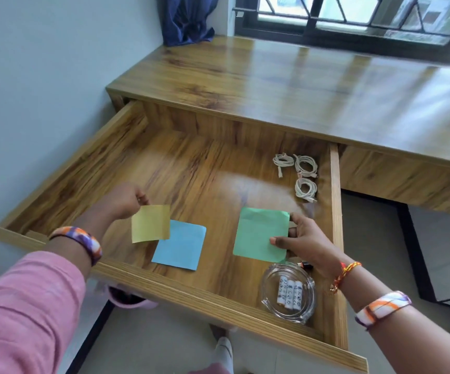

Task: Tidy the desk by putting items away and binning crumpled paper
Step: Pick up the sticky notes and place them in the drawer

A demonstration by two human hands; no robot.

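The wooden desk's drawer (180, 286) is pulled wide open below me. My left hand (124, 201) pinches a yellow paper square (150, 223) by its top corner, holding it just above a blue paper square (182, 248) that lies flat on the drawer floor. My right hand (303, 242) grips the right edge of a green paper square (259, 233), thumb on top, low over the drawer floor. Both papers are flat, not crumpled.
A glass dish (288, 291) with three white batteries (289, 292) sits in the drawer's front right corner. Three coiled white cables (303, 174) lie at the back right. The desktop (313, 82) stretches under the window. A pink bin (126, 298) shows below the drawer front.
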